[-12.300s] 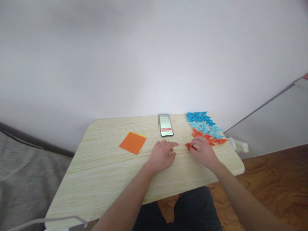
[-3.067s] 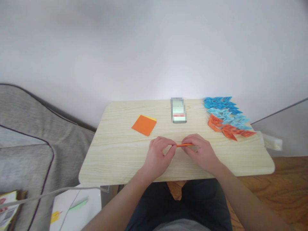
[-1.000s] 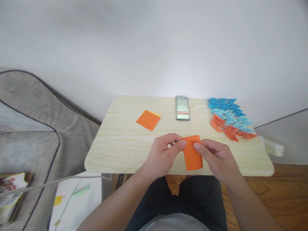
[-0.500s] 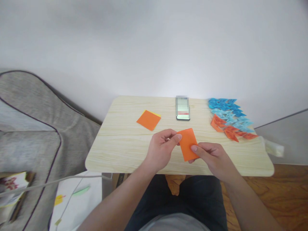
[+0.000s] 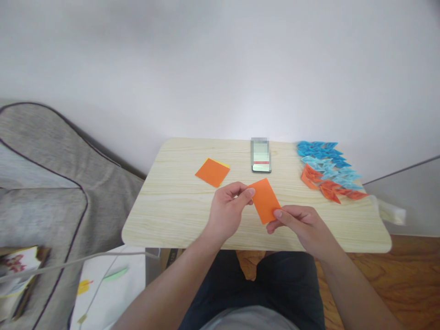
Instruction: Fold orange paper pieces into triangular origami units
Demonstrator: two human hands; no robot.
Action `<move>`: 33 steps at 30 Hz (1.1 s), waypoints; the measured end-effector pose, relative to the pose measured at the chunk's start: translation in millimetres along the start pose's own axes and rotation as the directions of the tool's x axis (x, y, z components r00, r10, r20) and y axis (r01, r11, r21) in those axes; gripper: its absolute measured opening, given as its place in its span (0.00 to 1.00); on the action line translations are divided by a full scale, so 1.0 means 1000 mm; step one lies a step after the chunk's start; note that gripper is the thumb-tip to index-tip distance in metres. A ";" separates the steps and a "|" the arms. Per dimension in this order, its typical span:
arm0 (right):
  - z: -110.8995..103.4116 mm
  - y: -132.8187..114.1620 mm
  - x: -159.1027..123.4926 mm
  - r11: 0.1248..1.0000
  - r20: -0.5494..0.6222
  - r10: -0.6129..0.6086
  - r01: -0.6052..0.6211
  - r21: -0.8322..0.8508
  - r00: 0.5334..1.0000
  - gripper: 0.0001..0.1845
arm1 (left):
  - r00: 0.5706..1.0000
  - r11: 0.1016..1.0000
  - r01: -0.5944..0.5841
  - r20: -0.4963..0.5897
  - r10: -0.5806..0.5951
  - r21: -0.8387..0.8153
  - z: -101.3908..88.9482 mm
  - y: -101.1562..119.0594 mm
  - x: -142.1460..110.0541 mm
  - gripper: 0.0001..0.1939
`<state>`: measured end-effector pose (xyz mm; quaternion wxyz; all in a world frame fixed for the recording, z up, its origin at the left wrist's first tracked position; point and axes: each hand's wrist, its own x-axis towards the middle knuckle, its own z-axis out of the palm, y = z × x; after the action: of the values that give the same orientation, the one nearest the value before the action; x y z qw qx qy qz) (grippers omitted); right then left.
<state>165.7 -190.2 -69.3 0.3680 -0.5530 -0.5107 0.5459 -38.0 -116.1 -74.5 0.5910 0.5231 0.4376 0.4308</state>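
Note:
A folded orange sheet of paper [image 5: 264, 200], now a narrow rectangle, is held above the near part of the table between my two hands. My left hand [image 5: 229, 208] pinches its upper left corner between thumb and fingers. The lower right corner is gripped by my right hand [image 5: 300, 224], thumb on top and fingers underneath. Beyond my left hand lies a stack of square paper [image 5: 212, 173], orange on top with a yellow edge showing. To the right, folded paper pieces [image 5: 325, 167] in dark blue, light blue and orange lie in rows.
A phone [image 5: 261, 156] with a lit, blurred screen lies at the back of the wooden table [image 5: 178, 201]. A white wall stands behind it. To the left are a grey sofa [image 5: 103, 192] and a white surface [image 5: 113, 284] with a cable across it.
The folded orange paper has moved slightly up and left and turned a little anticlockwise. Both hands keep hold of it; the left has shifted slightly left.

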 end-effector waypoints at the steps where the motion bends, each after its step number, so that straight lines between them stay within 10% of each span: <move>1: 0.000 0.000 0.000 1.000 -0.003 0.006 -0.006 0.013 1.000 0.21 | 1.000 1.000 -0.001 -0.010 0.001 -0.006 0.000 0.001 0.000 0.13; 20: 0.009 0.005 0.000 0.872 0.099 0.100 -0.135 0.470 0.990 0.15 | 0.997 0.996 -0.063 0.037 0.061 0.058 0.007 0.010 -0.005 0.15; 33: 0.012 -0.006 -0.002 0.931 0.069 0.123 -0.139 0.338 0.990 0.14 | 0.997 0.993 -0.072 0.041 0.068 0.096 0.006 0.012 -0.007 0.15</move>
<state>153.0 -192.4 -64.5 0.4090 -0.5006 -0.3787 0.6624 -34.6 -123.7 -61.2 0.5576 0.5742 0.4282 0.4196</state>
